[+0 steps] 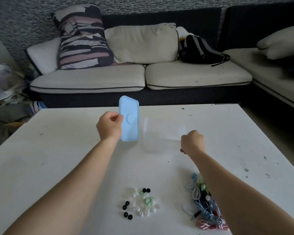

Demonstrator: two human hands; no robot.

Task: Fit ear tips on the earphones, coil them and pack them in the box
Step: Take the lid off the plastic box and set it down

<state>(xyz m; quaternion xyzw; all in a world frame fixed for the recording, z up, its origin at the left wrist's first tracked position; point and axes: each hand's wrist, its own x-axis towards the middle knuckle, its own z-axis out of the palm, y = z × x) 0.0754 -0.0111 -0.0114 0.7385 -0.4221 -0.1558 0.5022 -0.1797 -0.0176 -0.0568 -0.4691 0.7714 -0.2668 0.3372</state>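
Earphones (pixel 199 200) judged light, limp, tangle-prone, best lifted by cable; lid (pixel 130 119) pinched by left hand (pixel 109 128); right hand (pixel 193 141) curled beside box (pixel 148 141), grip unclear.

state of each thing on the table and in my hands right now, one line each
blue lid: off the box, held up on edge by the left hand
clear box: open, upright, looks empty
right hand: fingers curled at the box's right side, grip unclear
ear tips: loose pile, none fitted
earphones: tangled heap, not coiled, partly hidden by the right forearm
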